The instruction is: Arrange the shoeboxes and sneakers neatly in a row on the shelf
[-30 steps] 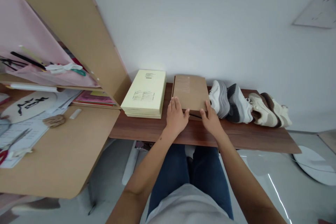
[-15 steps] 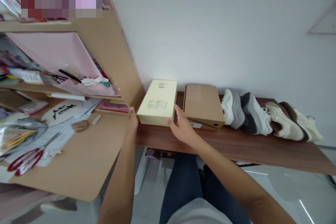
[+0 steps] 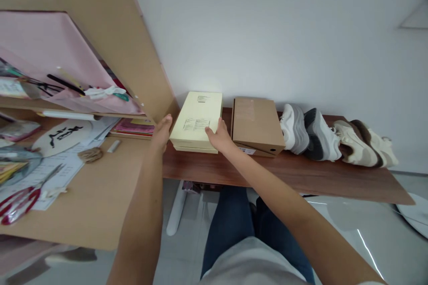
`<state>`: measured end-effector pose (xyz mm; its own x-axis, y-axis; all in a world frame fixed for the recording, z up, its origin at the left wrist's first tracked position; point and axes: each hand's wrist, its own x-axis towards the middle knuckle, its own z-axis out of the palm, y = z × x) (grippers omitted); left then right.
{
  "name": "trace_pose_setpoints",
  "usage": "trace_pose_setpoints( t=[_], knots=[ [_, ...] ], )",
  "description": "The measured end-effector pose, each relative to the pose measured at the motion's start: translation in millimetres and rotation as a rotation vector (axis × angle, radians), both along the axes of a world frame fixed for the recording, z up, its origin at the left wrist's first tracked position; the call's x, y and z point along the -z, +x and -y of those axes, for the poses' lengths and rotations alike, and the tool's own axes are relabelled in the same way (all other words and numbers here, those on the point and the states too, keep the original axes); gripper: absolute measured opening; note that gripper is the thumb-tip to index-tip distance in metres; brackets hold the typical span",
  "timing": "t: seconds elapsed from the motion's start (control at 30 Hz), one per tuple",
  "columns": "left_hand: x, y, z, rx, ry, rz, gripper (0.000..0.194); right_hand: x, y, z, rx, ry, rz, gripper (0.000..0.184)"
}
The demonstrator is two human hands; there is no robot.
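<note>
Cream box (image 3: 196,116) is set at 11 o'clock on the bench (image 3: 200,167), flanked at its 8 by the left hand (image 3: 162,133), fingers open, and touched at its 4 by the right hand (image 3: 220,136), grip can't be told, presumably so both sides are steadied.

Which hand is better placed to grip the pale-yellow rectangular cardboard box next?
Right hand, probably: its thumb reaches over the box, while the left hand appears beside the box's left edge.

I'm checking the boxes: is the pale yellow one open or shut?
Shut: the pale yellow box has its printed lid on, covering the top, with a strip of base showing under the front edge.
</note>
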<state>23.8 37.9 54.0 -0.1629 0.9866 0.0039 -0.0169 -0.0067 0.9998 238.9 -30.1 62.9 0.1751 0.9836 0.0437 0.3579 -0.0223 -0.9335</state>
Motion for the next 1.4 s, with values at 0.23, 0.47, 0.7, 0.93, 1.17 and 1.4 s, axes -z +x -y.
trace_pose_setpoints(
  t=[0.23, 0.47, 0.7, 0.93, 1.17, 1.4],
  knots=[
    [22.8, -8, -10, 0.037, -0.049, 0.060, 0.047, 0.8, -3, 1, 0.072, -0.128, -0.037, 0.091],
    [24.4, -3, -1, 0.157, -0.051, 0.112, 0.050, 3.8, -4, 1, 0.130, -0.136, -0.043, 0.090],
    [20.1, 3, 5, 0.238, -0.141, 0.138, 0.045, 14.5, -7, -7, 0.174, -0.125, -0.094, 0.091],
    [27.2, 4, 8, 0.245, -0.196, 0.294, 0.068, 32.3, -7, -8, 0.086, -0.101, -0.190, 0.085],
    [42.7, 6, 5, 0.172, -0.186, 0.272, 0.057, 36.5, -7, -5, 0.088, -0.094, -0.203, 0.084],
    [36.2, 10, 12, 0.159, -0.161, 0.288, 0.054, 32.0, -7, 5, 0.087, -0.065, -0.232, 0.077]
  ],
)
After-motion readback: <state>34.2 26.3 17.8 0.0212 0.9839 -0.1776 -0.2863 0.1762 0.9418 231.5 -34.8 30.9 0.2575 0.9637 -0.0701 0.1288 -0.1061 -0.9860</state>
